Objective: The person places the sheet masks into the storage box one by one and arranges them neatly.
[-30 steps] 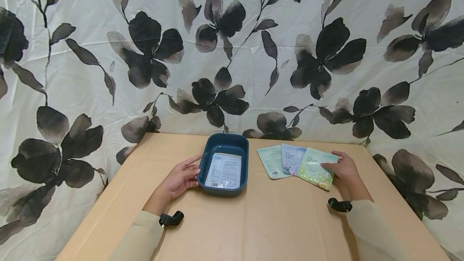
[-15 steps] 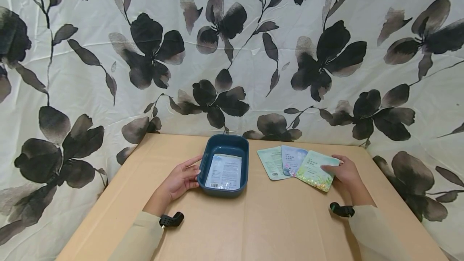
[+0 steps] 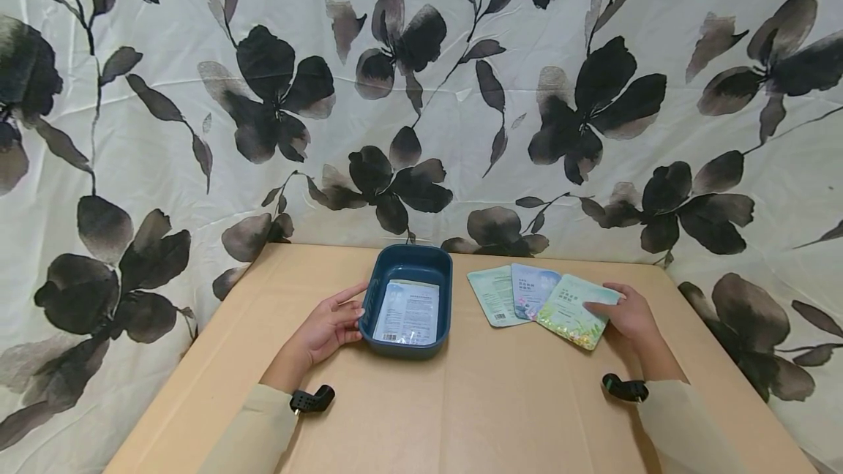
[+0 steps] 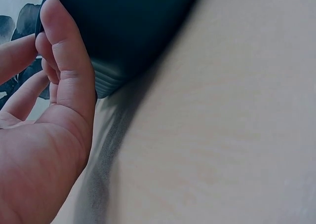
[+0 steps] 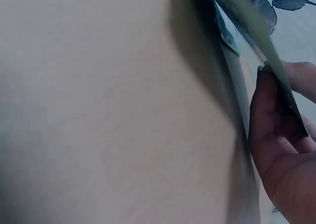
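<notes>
In the head view, a mint-green sheet mask packet [image 3: 571,313] with flowers along its bottom is pinched at its right corner by my right hand [image 3: 634,314]. In the right wrist view that packet [image 5: 256,29] stands tilted, thumb on one face and fingers on the other. It overlaps a pale blue-violet packet [image 3: 529,288], which overlaps a mint packet [image 3: 490,295] with its barcode side up. My left hand [image 3: 324,331] touches the left side of a dark blue plastic basin [image 3: 405,351] with loosely extended fingers. Inside the basin lies another packet [image 3: 407,313], printed text upward.
Light tan board covers the table [image 3: 461,415]. Behind it hangs a white cloth [image 3: 474,189] printed with dark flowers. A black wrist camera [image 3: 312,399] sits on the left wrist and another camera [image 3: 625,388] on the right.
The packet in my right hand has shifted slightly left and down, over more of the blue-violet one. The right wrist has moved slightly right and down. My left hand and the basin stay put.
</notes>
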Tool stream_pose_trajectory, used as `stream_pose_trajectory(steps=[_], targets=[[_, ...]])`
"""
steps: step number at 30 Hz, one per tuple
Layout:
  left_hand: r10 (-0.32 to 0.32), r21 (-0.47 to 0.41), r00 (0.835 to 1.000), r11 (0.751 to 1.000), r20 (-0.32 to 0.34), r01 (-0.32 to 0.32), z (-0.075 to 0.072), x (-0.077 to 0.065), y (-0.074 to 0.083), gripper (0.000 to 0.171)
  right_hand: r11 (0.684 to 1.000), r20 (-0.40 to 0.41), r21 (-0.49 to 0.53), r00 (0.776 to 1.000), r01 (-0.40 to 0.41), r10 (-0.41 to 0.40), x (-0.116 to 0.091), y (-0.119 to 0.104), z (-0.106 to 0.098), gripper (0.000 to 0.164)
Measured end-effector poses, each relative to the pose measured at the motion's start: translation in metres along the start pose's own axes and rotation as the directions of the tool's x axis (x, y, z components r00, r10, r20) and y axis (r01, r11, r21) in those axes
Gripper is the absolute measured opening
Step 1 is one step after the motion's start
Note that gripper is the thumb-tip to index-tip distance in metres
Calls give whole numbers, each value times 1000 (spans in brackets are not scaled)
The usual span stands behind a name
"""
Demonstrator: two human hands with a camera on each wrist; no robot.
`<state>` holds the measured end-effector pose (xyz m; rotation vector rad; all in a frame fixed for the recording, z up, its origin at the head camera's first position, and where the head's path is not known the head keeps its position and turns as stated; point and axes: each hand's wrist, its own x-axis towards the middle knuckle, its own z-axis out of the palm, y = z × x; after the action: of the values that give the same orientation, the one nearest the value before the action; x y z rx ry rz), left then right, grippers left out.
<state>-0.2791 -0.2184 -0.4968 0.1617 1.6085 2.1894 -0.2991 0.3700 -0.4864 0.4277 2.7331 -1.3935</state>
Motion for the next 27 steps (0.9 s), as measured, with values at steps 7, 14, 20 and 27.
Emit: stream_pose_trajectory(steps=[7,14,20,27], targets=[[2,2,1000,1000,2,-2,-1,0,-1,65,1000,-10,15,1000,11,-11,-2,3,2,91],[1,6,1000,1000,4,-1,-2,1,-2,65,996,-31,91,999,21,-18,-9,5,8,85],[3,-1,1000,1000,1,-3,-2,1,-3,65,990,-36,138,999,38,-33,-16,4,12,83],[9,-3,1000,1000,3,-9,0,0,-2,66,973,-26,223,998,55,-50,-22,5,14,84]])
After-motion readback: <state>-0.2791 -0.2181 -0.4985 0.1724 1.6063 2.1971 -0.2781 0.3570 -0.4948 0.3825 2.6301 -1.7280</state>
